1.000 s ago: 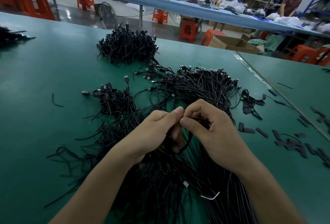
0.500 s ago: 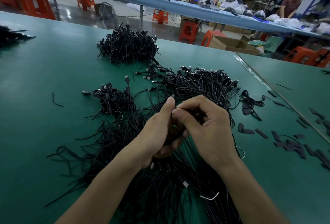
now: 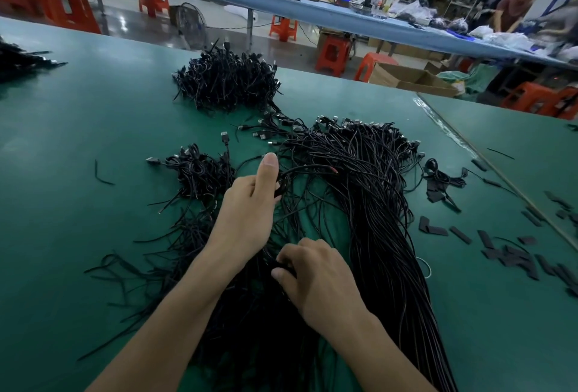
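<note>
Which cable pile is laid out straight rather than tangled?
The long bundle right of the right hand, running toward the person; the far heap and small heap are tangled.

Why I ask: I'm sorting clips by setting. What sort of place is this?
Probably a cable-assembly workshop: heaps of black cables on a green table, a long bench behind, red stools.

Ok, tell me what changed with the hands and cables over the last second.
The hands have parted. The left hand moved forward, gripping the coiled cable both were working on. The right hand let it go and dropped back to pinch strands of the cable bundle. The far cable pile, black strips and green table are unchanged.
</note>
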`<state>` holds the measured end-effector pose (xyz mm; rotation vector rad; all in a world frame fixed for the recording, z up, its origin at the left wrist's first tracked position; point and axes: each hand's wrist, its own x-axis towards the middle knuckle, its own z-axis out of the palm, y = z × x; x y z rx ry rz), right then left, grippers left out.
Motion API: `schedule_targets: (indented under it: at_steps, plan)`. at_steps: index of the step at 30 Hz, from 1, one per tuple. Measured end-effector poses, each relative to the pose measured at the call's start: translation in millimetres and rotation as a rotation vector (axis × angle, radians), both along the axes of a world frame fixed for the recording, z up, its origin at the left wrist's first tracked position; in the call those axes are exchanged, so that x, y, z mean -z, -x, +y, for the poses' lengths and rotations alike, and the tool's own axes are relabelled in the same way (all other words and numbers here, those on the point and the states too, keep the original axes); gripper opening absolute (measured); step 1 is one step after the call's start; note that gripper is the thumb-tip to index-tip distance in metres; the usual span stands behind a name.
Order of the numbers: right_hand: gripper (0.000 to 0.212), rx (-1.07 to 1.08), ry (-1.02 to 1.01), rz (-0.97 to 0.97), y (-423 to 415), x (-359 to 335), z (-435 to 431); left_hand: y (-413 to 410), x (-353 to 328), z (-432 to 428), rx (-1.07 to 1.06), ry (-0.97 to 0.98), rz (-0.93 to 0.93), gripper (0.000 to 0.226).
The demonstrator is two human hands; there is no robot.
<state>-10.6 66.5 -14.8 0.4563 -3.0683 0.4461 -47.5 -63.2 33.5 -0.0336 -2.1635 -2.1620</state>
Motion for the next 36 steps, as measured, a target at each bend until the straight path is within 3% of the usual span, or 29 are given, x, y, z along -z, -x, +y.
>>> schedule_targets:
  at_steps: [6, 18, 22, 36]
  plan:
    - [0.025, -0.071, 0.022, 0.117, -3, -1, -9, 1, 2, 1, 0.035, 0.018, 0.002, 0.060]
    - [0.027, -0.180, -0.112, 0.064, -11, 7, -33, 1, 2, 2, 0.039, 0.034, 0.007, 0.059]
    - [0.013, -0.140, -0.129, 0.007, -11, 8, -39, 1, 3, 1, 0.039, 0.049, 0.013, 0.060]
    - [0.019, 0.032, -0.032, -0.084, -10, -8, -41, 8, 14, -1, 0.028, 0.080, 0.043, 0.062]
